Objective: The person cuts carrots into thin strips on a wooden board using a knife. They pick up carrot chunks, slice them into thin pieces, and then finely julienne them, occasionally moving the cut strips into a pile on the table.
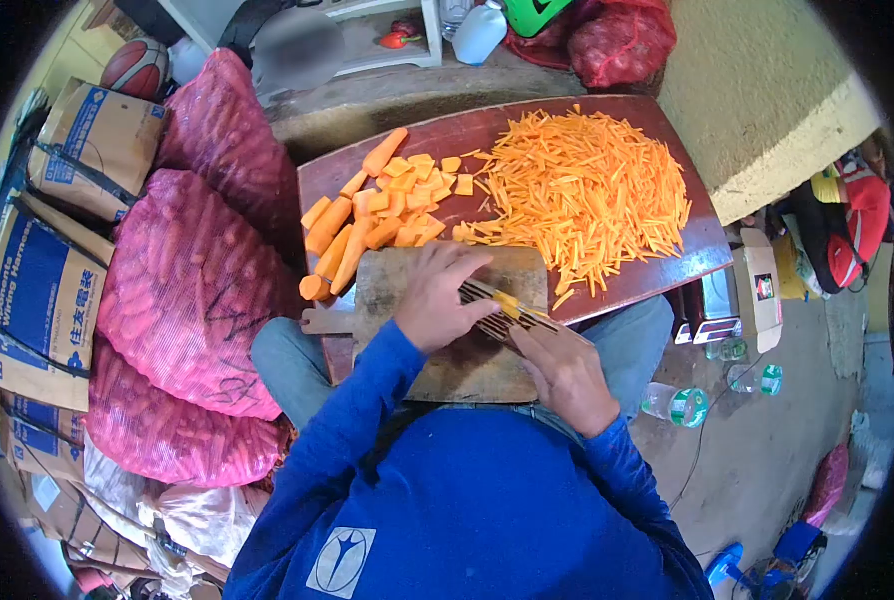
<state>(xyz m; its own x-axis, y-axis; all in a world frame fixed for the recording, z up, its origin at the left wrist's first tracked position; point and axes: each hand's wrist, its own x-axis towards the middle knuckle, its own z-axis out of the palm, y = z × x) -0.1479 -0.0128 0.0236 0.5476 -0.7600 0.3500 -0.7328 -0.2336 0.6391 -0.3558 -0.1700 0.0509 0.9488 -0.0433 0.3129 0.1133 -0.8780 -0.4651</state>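
Observation:
A worn wooden cutting board (pixel 447 375) lies across my lap, against the table's near edge. My right hand (pixel 569 375) is closed around what looks like a knife (pixel 542 322), its blade smeared into several dark and light streaks over the board. Small orange carrot pieces (pixel 508 302) show at the blade, between my two hands. My left hand (pixel 437 293) rests on the board's upper part, fingers bent and thumb close to the blade; whatever is beneath those fingers is hidden. Beyond the board sit whole peeled carrots (pixel 339 245), carrot chunks (pixel 407 190) and a large heap of carrot sticks (pixel 587 190).
The dark red table (pixel 682 250) bears the carrots. Pink mesh sacks (pixel 192 290) and cardboard boxes (pixel 42 300) crowd the left side. Plastic bottles (pixel 675 404) lie on the floor at right, below a concrete ledge (pixel 767 110). A red mesh sack (pixel 622 45) stands behind the table.

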